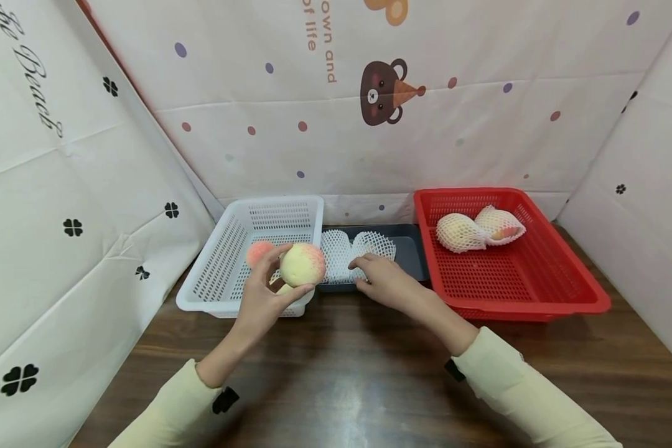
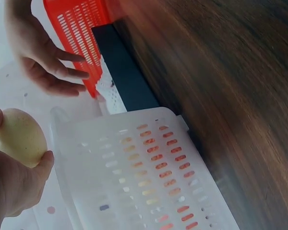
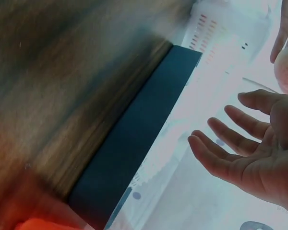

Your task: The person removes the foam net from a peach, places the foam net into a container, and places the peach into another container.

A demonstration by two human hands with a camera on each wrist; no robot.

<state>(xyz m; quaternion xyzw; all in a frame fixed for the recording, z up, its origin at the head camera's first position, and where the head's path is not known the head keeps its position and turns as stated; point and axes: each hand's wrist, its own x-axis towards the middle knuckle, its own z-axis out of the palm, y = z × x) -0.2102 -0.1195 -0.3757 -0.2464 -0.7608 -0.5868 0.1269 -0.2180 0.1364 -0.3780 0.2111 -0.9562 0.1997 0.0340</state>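
Note:
A pale yellow peach with a pink blush (image 1: 302,265) is gripped between the thumb and fingers of my left hand (image 1: 262,300), raised over the right side of the white basket (image 1: 218,303). Another, pinker peach (image 1: 259,252) lies inside that basket, partly behind my fingers. My right hand (image 1: 385,280) hovers over white foam net sleeves (image 1: 336,246) in a dark tray (image 1: 409,246). Its fingers are loosely bent and hold nothing, as the right wrist view of the hand (image 3: 259,148) shows.
On the right stands a red basket (image 1: 537,305) holding two fruits in foam nets (image 1: 460,233). Both baskets and the tray sit side by side on a dark wooden table (image 1: 341,373). A printed white sheet (image 1: 336,149) hangs behind them, with more sheeting at both sides.

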